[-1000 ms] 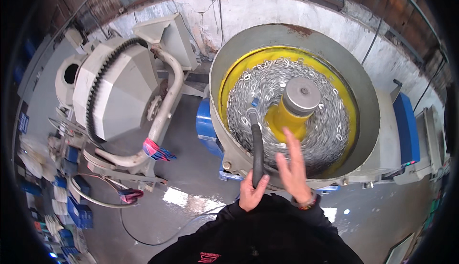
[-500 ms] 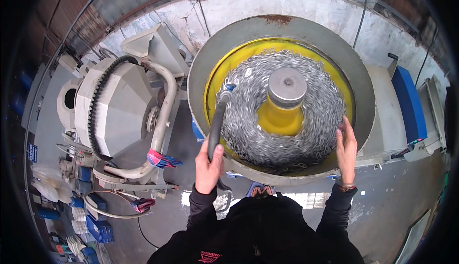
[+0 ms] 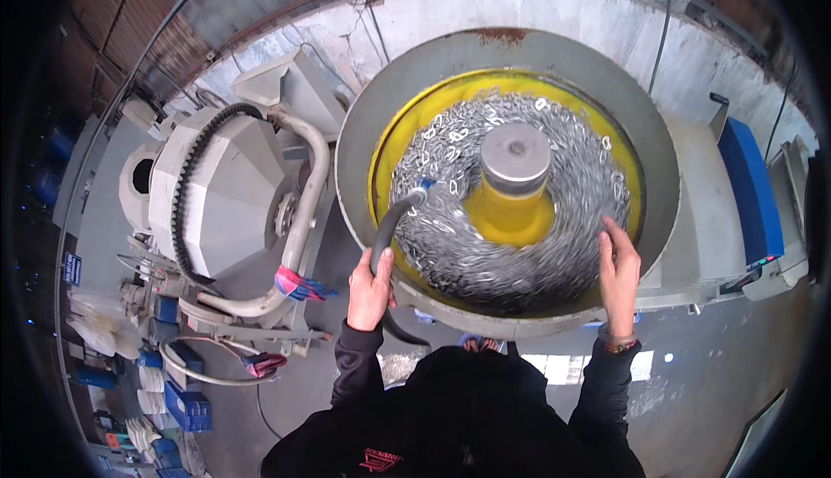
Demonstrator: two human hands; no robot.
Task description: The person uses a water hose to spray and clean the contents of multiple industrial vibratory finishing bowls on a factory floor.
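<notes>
My left hand [image 3: 370,292] is wrapped round a dark hose [image 3: 389,225] at the near left rim of a large round tub [image 3: 362,123]. The hose's tip, with a blue fitting [image 3: 425,185], hangs over a ring of small metal links [image 3: 441,257]. Motion blurs many of those links. They lie on the tub's yellow lining [image 3: 402,123], around a central post [image 3: 517,156] with a grey metal cap. Over the near right part of the ring is my right hand [image 3: 621,275], fingers stretched out and holding nothing. Whether its fingertips touch the links I cannot tell.
Left of the tub stands a grey faceted drum [image 3: 234,192] with a toothed chain ring and a bent pipe [image 3: 318,171]. A machine with a blue panel [image 3: 749,192] adjoins the tub's right. Blue crates [image 3: 188,407] sit at lower left. A white wall [image 3: 519,2] runs behind.
The hose tip has shifted right and slightly down, further over the links. My right hand has moved slightly left and down, with its fingers slanting inward. The links' arrangement differs, some now showing bright white.
</notes>
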